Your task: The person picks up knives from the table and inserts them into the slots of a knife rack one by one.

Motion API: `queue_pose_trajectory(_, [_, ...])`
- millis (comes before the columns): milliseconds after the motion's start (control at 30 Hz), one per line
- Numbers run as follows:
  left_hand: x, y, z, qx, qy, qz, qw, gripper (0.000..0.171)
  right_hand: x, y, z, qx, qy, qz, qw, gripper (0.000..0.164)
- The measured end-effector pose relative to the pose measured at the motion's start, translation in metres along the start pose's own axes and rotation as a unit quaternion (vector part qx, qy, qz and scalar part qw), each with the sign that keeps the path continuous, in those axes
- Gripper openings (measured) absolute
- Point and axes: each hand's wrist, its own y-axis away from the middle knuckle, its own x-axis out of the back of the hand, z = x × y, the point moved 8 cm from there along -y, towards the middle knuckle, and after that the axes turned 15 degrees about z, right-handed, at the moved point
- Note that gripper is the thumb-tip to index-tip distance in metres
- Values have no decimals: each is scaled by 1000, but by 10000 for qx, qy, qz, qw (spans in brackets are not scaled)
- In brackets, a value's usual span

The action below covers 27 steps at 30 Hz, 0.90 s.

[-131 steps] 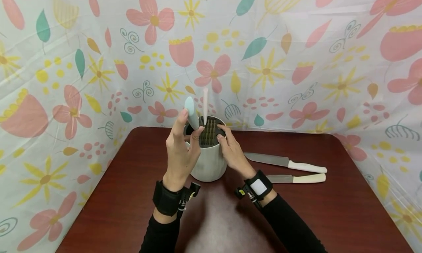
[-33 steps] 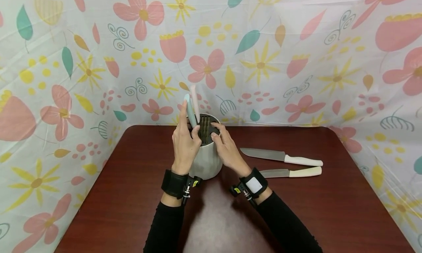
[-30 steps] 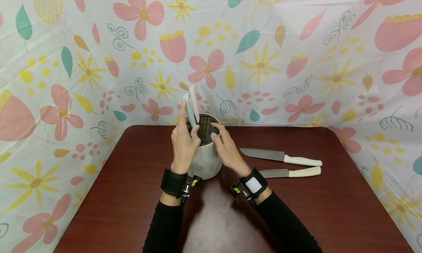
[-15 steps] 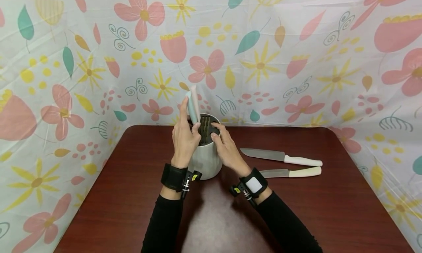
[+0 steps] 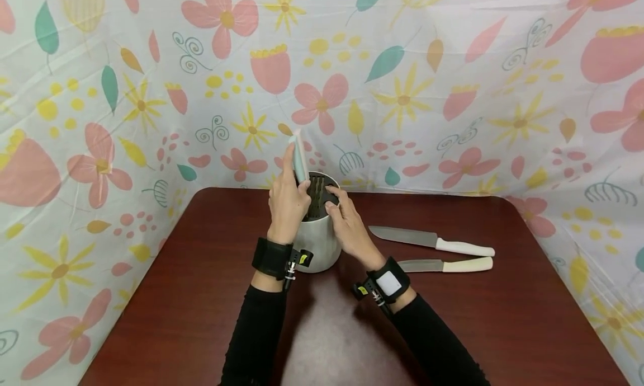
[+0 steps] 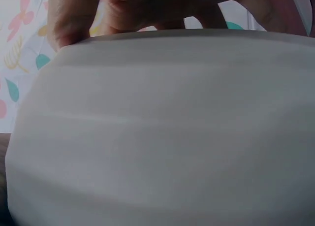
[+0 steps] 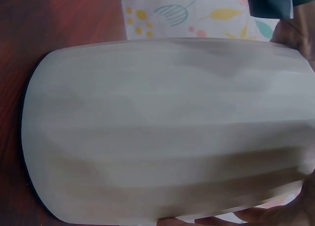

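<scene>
The smooth, pale blue handle (image 5: 301, 162) leans a bit over the left part of the round, pale pot (image 5: 319, 246). The left grip (image 5: 289, 207) pinches it; the right grip (image 5: 349, 226) holds the pot's top edge. Its blade is hard to see. Only the head view shows the pot's dark top (image 5: 316, 196); the right wrist view shows its thin black foot (image 7: 22, 137).

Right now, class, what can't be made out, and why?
Head view: tip of the cream-handled steel knife, behind the right black wristband.
Head view: what lies below the slim light-blue handle, behind the left hand.
Right wrist view: top of the pale ribbed holder, cut off by frame edge.
</scene>
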Motion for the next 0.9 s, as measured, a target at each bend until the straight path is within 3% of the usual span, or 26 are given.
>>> queue_pose_trajectory(333, [5,7,6,-559,-10,502,9972,75,0,-2,2,21,-90,69,9999,44])
queue_pose_trajectory(700, [5,10,3,-627,35,710,9955,68,0,-1,3,59,-152,92,9998,44])
queue_pose_trajectory(900, [6,9,-2,-457,13,764,9960,67,-3,-3,3,101,-103,154,9998,44])
